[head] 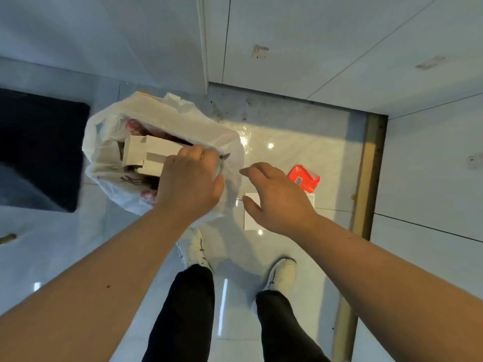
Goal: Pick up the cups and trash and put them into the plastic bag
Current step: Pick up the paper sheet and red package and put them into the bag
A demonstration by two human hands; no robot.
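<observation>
A white plastic bag (180, 118) stands open on the floor, stuffed with white cardboard boxes (146, 152) and red-printed wrappers. My left hand (190, 178) grips the bag's right rim. My right hand (277, 197) hovers just right of the bag, fingers spread and holding nothing. Under it on the floor lies a white flat sheet or box (252, 220), partly hidden by the hand. A red packet (304, 180) lies beyond it to the right.
A dark mat (39, 150) covers the floor left of the bag. White cabinet fronts (287, 35) rise behind, with a wooden strip (368, 173) at the right. My two white shoes (193, 249) stand on the glossy tile floor (287, 152).
</observation>
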